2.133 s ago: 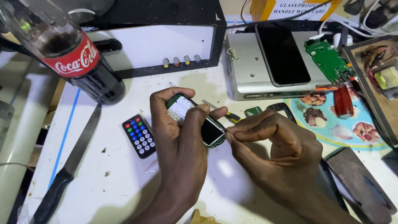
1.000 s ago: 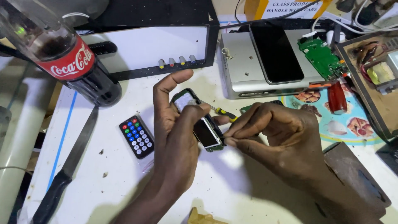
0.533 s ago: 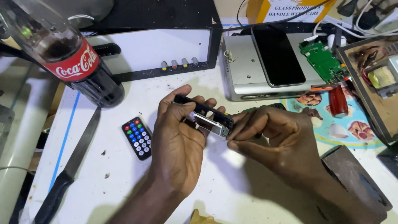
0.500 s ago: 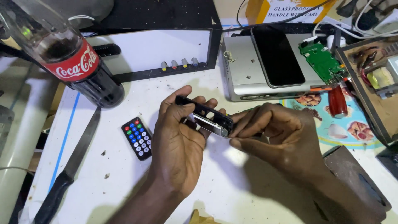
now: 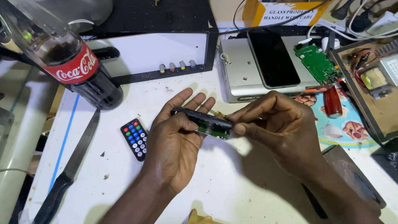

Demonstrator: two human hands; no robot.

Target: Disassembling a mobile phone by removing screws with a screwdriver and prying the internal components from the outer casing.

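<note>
My left hand (image 5: 176, 143) holds a small black module (image 5: 203, 121) with a green circuit board on its underside, turned edge-on above the white table (image 5: 124, 174). My right hand (image 5: 275, 124) pinches the module's right end and also grips a thin tool with a yellow tip (image 5: 217, 113) that shows behind the module. A small black remote with coloured buttons (image 5: 134, 138) lies on the table just left of my left hand.
A dark soda bottle (image 5: 70, 62) stands at the back left. A long knife (image 5: 68, 170) lies along the left side. A silver box (image 5: 240, 74) carries a black phone (image 5: 273, 58) and a green circuit board (image 5: 317, 62). A red-handled screwdriver (image 5: 331, 101) lies at the right.
The module has been turned from face-up to edge-on between my hands. My left fingers have opened out flatter, and my right hand stays at the module's right end.
</note>
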